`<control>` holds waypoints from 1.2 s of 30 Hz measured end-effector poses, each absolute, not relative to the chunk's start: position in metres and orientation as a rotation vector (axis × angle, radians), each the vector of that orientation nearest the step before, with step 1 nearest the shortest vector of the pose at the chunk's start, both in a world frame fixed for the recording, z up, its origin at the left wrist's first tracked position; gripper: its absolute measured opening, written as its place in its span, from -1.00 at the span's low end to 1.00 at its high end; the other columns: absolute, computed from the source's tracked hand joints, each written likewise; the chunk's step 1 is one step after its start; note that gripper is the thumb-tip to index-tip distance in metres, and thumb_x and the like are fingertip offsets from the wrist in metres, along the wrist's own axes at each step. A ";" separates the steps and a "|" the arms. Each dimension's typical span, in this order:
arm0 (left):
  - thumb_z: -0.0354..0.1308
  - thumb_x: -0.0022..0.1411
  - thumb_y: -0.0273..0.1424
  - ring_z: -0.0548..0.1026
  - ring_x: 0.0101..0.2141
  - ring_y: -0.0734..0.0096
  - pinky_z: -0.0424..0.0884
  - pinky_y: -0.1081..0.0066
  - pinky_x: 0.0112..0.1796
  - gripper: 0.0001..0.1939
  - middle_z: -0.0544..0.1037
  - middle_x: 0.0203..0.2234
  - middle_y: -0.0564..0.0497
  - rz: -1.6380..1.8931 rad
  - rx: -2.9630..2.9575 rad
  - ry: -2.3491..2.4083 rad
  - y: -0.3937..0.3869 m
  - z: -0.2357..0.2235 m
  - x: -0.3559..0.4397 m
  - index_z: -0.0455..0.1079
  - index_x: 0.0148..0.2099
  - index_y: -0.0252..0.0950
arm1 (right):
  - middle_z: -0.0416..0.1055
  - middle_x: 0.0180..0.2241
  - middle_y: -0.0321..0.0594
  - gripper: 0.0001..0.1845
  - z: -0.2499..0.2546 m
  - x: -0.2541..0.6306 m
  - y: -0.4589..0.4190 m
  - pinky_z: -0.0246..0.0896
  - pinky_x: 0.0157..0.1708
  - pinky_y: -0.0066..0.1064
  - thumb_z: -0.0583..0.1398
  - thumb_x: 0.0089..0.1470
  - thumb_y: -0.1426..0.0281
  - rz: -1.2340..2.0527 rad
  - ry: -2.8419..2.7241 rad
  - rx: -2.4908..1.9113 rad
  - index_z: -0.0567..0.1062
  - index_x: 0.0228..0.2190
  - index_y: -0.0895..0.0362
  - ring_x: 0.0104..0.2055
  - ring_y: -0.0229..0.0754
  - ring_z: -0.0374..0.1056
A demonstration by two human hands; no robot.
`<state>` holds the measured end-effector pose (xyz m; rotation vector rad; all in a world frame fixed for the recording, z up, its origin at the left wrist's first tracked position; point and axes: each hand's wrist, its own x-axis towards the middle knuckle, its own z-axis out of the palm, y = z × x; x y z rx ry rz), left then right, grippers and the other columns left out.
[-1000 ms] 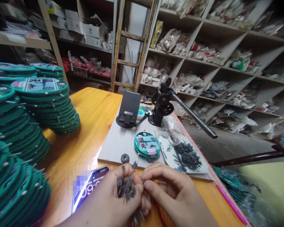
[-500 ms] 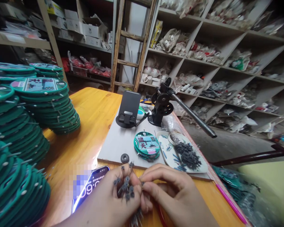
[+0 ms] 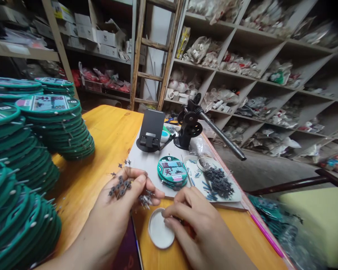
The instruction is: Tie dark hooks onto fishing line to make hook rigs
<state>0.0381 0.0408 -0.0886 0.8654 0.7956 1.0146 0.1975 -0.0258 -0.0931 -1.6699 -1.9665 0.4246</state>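
Observation:
My left hand point(image 3: 119, 200) is closed around a bunch of thin wire stems with small dark grey heads point(image 3: 120, 186), which fan out above the palm. The pale stem ends point(image 3: 146, 200) stick out past the fingers on the right. My right hand point(image 3: 197, 221) has thumb and fingertips pinched together at the right rim of a shallow white round dish point(image 3: 161, 234). Whether they grip the rim or a tiny piece cannot be made out. A dark phone point(image 3: 131, 247) lies partly under my left forearm.
Green round line spools point(image 3: 53, 123) stand in tall stacks at left. On a grey board are another spool stack point(image 3: 172, 171), a tray point(image 3: 236, 195) of dark and blue pieces, a phone stand point(image 3: 150, 129) and a black geared device point(image 3: 190, 127) with a protruding rod. A pink pen point(image 3: 267, 236) lies at right.
My hands have parted: the left moved left and up with the bunch, the right stayed lower right. The white dish has come into view between them. The phone's bright screen is now dark.

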 end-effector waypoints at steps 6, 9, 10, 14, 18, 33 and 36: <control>0.20 0.23 -0.36 0.56 -0.37 0.37 0.45 0.41 -0.28 -0.88 0.54 -0.47 0.09 1.008 0.812 0.736 0.040 -0.097 0.042 0.34 -0.28 -0.28 | 0.31 -0.29 -0.14 -0.77 -0.096 0.190 -0.028 0.23 -0.23 -0.20 0.07 0.13 0.65 0.408 -2.051 -1.710 0.46 -0.35 0.15 -0.19 -0.03 0.29; 0.20 0.23 -0.35 0.54 -0.39 0.39 0.45 0.42 -0.32 -0.88 0.54 -0.48 0.08 1.029 0.824 0.721 0.042 -0.097 0.042 0.35 -0.29 -0.29 | 0.30 -0.29 -0.14 -0.78 -0.091 0.193 -0.028 0.24 -0.24 -0.23 0.04 0.16 0.64 0.469 -1.987 -1.671 0.42 -0.34 0.16 -0.21 -0.07 0.30; 0.20 0.23 -0.35 0.54 -0.40 0.40 0.45 0.42 -0.32 -0.87 0.54 -0.48 0.08 1.031 0.824 0.719 0.043 -0.097 0.042 0.36 -0.29 -0.29 | 0.29 -0.29 -0.14 -0.78 -0.091 0.193 -0.028 0.23 -0.24 -0.22 0.03 0.17 0.63 0.465 -1.978 -1.676 0.42 -0.34 0.17 -0.21 -0.07 0.29; 0.22 0.20 -0.33 0.56 -0.40 0.36 0.46 0.38 -0.29 -0.86 0.56 -0.47 0.06 1.008 0.789 0.715 0.043 -0.096 0.043 0.35 -0.29 -0.28 | 0.31 -0.33 -0.14 -0.81 -0.095 0.192 -0.028 0.23 -0.24 -0.17 0.10 0.14 0.61 0.427 -1.995 -1.722 0.48 -0.38 0.16 -0.21 -0.02 0.30; 0.23 0.20 -0.33 0.57 -0.40 0.37 0.43 0.42 -0.32 -0.86 0.57 -0.45 0.05 0.991 0.745 0.738 0.040 -0.096 0.043 0.35 -0.29 -0.27 | 0.36 -0.35 -0.14 -0.83 -0.103 0.187 -0.024 0.25 -0.23 -0.16 0.17 0.10 0.60 0.374 -2.029 -1.789 0.53 -0.37 0.14 -0.19 0.02 0.31; 0.22 0.23 -0.31 0.53 -0.25 0.34 0.44 0.40 -0.17 -0.88 0.55 -0.38 0.04 0.926 0.761 0.604 0.039 -0.107 0.039 0.42 -0.26 -0.25 | 0.47 -0.28 -0.23 -0.68 -0.089 0.197 -0.030 0.40 -0.23 -0.56 0.16 0.10 0.68 0.162 -1.876 -1.273 0.45 -0.17 0.09 -0.24 -0.27 0.47; 0.26 0.16 -0.30 0.53 -0.28 0.29 0.42 0.35 -0.17 -0.85 0.56 -0.40 -0.01 0.941 0.829 0.670 0.038 -0.100 0.040 0.45 -0.34 -0.29 | 0.52 -0.27 -0.21 -0.62 -0.088 0.199 -0.033 0.38 -0.17 -0.65 0.21 0.06 0.69 0.033 -2.031 -1.230 0.47 -0.12 0.09 -0.22 -0.29 0.50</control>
